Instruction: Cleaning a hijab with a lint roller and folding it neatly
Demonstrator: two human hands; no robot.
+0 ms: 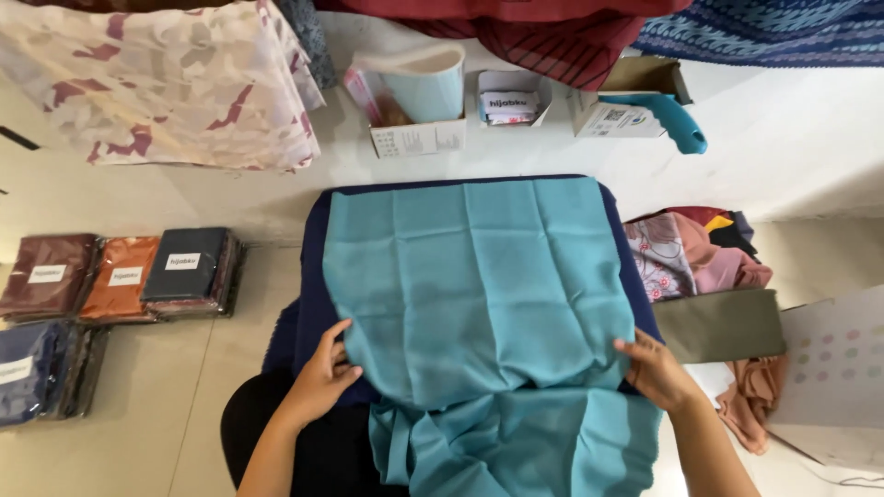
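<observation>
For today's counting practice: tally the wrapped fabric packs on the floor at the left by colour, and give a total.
Maroon pack: 1
Orange pack: 1
Black pack: 1
Navy pack: 1
Total: 4 stacks by top colour; each may hide more packs beneath.

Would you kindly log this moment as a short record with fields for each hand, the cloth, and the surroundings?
left hand: pinching the left edge of the teal cloth
right hand: gripping the cloth's right edge
cloth: spread flat on a navy padded board, near end hanging over the front
left side: stacks of bagged folded fabrics on the floor
right side: heap of loose mixed cloths
far side: open cardboard boxes along the wall
</observation>
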